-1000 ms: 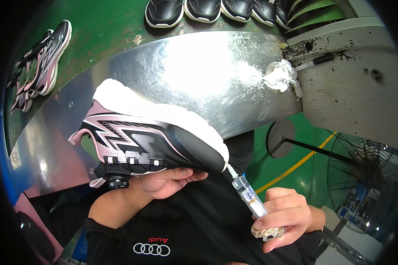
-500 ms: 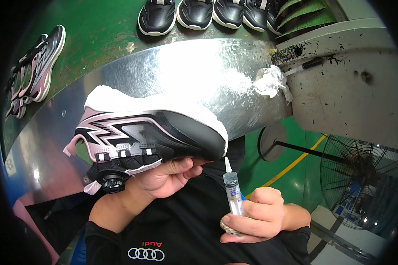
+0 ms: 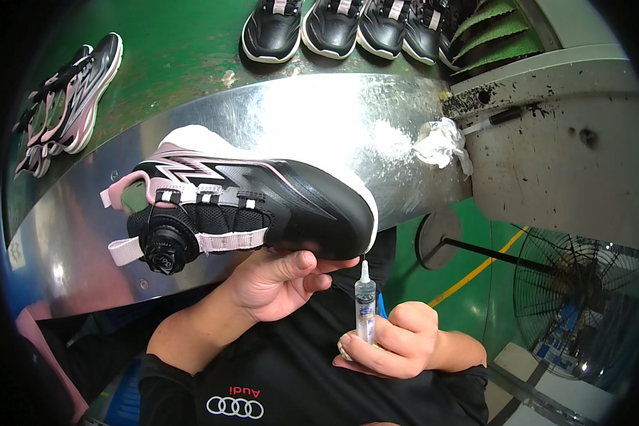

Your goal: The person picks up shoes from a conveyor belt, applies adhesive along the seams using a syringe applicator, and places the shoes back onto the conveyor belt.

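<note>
A black and pink sneaker (image 3: 312, 206) with a white sole lies on its side above the metal bench, toe to the right. Its dial fastener (image 3: 167, 248) and pull tab face me. My left hand (image 3: 280, 284) grips the sneaker from below, thumb showing and some fingers hidden under the upper. In my right hand (image 3: 394, 344) is a clear syringe (image 3: 365, 305), held upright with fingers curled round its lower end. The fine tip of the syringe points up at the toe, close to the edge where upper meets sole; whether it touches I cannot tell.
Under the sneaker runs a curved metal bench (image 3: 277, 89). Several black sneakers (image 3: 330, 32) line the green surface beyond; more pink and black ones (image 3: 85, 99) stand far left. Crumpled white tissue (image 3: 441, 142) and a black-capped pen (image 3: 493, 121) lie right. A fan (image 3: 582, 298) stands at right.
The sneaker has rolled, so its fastener side shows more and its sole less, and the toe sits slightly further right. The syringe has shifted a little left and stands straighter. The view has shifted slightly.
</note>
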`<state>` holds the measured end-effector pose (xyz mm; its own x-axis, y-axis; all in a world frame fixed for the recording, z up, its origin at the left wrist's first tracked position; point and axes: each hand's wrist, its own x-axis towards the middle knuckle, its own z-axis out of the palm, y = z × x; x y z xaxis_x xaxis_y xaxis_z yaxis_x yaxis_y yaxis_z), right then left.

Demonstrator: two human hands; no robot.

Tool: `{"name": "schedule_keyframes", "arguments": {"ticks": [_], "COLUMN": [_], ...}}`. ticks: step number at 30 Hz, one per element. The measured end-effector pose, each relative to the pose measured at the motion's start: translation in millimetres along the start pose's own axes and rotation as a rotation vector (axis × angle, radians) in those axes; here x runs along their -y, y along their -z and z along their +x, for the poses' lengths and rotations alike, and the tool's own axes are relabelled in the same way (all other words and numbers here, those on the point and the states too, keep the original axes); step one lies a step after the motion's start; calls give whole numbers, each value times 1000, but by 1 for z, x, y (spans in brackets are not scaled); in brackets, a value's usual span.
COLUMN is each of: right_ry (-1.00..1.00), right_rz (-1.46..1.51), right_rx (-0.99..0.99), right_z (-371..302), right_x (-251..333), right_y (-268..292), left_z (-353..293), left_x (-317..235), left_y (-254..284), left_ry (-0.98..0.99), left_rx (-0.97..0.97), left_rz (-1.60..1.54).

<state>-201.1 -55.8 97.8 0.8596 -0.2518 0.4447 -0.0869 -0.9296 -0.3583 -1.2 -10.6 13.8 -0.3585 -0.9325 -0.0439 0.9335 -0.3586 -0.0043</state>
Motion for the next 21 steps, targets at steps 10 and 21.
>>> {"name": "schedule_keyframes", "arguments": {"ticks": [10, 21], "right_ry": [21, -232], "right_rz": [14, 234], "right_rx": [-3, -79], "right_z": [7, -14], "right_x": [6, -59], "right_y": [-2, -16], "left_z": [-7, -146], "left_x": [-6, -27], "left_y": [-5, -56], "left_ry": [-44, -252], "left_rx": [-49, -621], "left_rz": [29, 249]}}
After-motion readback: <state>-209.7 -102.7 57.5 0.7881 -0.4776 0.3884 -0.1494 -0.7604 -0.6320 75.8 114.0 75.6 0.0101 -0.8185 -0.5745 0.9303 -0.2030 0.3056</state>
